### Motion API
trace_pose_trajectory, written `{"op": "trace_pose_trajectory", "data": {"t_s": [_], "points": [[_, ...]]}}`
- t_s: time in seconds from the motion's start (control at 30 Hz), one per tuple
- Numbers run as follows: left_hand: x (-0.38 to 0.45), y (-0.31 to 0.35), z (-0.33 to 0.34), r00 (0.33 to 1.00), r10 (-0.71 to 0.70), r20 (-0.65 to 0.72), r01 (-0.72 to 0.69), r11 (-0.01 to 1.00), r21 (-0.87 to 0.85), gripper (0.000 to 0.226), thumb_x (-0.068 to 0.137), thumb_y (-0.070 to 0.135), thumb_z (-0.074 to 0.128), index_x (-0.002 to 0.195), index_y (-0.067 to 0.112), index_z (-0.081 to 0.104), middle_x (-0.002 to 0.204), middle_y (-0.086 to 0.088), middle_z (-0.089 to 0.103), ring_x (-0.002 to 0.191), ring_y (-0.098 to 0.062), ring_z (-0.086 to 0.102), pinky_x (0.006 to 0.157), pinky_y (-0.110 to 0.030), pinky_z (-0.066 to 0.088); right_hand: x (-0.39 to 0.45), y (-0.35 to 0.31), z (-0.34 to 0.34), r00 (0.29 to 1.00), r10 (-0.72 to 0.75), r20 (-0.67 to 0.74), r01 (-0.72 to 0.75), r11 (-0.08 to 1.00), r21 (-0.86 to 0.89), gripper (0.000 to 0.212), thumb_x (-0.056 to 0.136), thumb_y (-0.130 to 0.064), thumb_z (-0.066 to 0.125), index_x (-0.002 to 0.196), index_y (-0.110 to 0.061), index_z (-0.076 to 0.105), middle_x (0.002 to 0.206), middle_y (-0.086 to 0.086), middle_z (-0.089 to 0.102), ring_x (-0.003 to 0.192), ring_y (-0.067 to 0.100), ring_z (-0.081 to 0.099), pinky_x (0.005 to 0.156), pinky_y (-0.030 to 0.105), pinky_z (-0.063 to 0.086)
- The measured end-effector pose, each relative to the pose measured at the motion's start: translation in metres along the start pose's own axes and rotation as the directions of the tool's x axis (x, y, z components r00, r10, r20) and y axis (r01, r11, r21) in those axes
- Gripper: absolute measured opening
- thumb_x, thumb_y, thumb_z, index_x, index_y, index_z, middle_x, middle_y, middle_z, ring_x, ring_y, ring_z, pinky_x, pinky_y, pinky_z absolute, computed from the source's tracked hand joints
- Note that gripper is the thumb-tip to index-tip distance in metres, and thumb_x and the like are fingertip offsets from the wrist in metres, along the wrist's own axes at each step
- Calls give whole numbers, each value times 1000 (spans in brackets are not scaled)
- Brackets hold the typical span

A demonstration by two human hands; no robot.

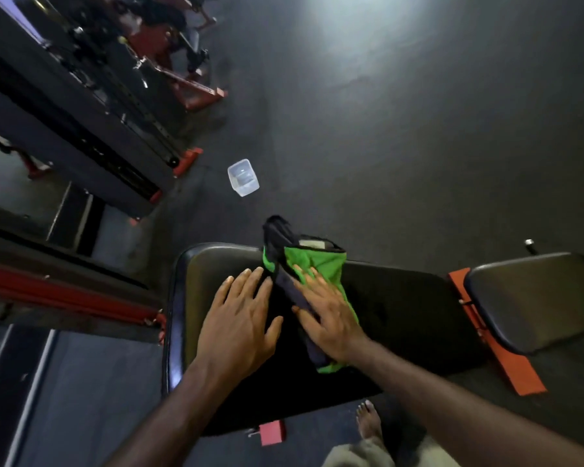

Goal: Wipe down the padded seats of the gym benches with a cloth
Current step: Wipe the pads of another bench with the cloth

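Green cloth (321,264) sits frame centre on the black padded seat (402,305), far corner hanging off the top edge. Right hand (327,318) presses it flat, fingers straight, not gripping. Left hand (240,318) rests spread on bare pad, steadying. Suggest long overlapping strokes, even pressure, cover edges too.

Both hands flat on the table (402,308): left hand (240,318) on bare padding toward its left end, right hand (331,315) just beside it, on the cloth (324,264) overhanging the far edge. Beyond the far-left corner, on the floor (418,129), a container (243,177). Right of the table, a second pad (536,298).
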State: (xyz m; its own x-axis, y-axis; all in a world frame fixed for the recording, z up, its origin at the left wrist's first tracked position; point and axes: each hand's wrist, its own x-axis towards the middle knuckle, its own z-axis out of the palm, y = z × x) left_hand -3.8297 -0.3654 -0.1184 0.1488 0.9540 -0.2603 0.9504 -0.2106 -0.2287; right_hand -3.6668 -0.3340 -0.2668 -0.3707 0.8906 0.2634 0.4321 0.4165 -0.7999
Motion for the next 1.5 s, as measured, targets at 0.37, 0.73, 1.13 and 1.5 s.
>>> {"op": "trace_pose_trajectory", "data": {"t_s": [0.37,0.73,1.13,1.5], "points": [[-3,6,-5,993,-120,-6,120,993,-8,68,85,49,45,139,11,62,148,-13,56,139,-28,51,119,-46,36,65,18,3,999,35,5,-34,996,-80,60,99,-53,41,148,-21,54,149,4,57,141,26,49,118,42,36],[16,10,-8,995,-102,-17,102,994,45,73,88,52,47,150,14,50,161,-11,40,150,-26,35,121,-44,29,25,43,-5,968,250,-18,-250,968,-15,67,98,-54,38,153,-16,48,160,8,44,152,23,34,126,43,25],[42,43,22,991,73,116,-79,995,52,78,103,59,30,164,17,6,172,-11,-3,159,-25,-3,128,-44,-1,-53,85,-7,820,563,-100,-564,825,17,73,94,-56,30,152,-14,48,158,11,47,148,28,40,124,39,25],[50,78,41,970,134,201,-144,989,39,78,104,58,24,164,14,-1,171,-13,-9,158,-27,-10,129,-46,-2,-118,103,-4,664,734,-142,-739,673,27,81,93,-60,26,155,-10,42,162,10,40,151,30,36,124,37,19]]}}
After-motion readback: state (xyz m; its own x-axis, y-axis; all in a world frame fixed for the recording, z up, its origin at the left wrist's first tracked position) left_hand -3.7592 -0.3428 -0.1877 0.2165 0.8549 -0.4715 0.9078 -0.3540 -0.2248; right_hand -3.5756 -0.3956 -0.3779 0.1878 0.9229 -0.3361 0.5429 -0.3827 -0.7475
